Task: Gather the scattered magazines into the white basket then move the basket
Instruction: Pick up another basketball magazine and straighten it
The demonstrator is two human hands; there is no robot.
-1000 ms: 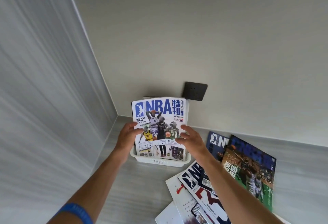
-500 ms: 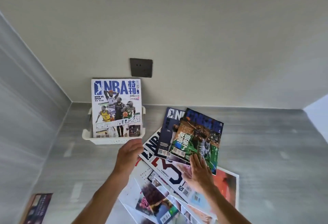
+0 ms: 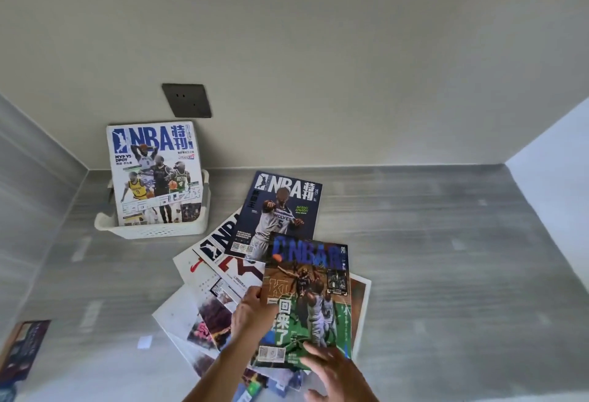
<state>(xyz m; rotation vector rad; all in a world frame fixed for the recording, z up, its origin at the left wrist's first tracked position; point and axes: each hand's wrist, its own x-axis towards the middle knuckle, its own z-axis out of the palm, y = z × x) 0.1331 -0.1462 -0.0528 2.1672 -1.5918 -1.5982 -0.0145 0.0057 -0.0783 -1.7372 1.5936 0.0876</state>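
Magazine in white basket [image 3: 153,232]: cover [image 3: 155,175] reads "NBA", "MVP VS DPOY". Navy magazine [image 3: 276,215] right of basket: "NBA", jersey "WOLVES 5". Green magazine [image 3: 308,303] nearer, below it: "NBA".

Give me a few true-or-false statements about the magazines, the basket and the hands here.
1. One magazine stands upright in the white basket. True.
2. The left hand grips the green-cover magazine at its left edge. True.
3. The right hand rests on the basket. False: it is at the green-cover magazine's bottom edge.
4. The Wolves magazine is inside the basket. False: it lies on the pile beside it.
5. The wall socket is white. False: it is dark.
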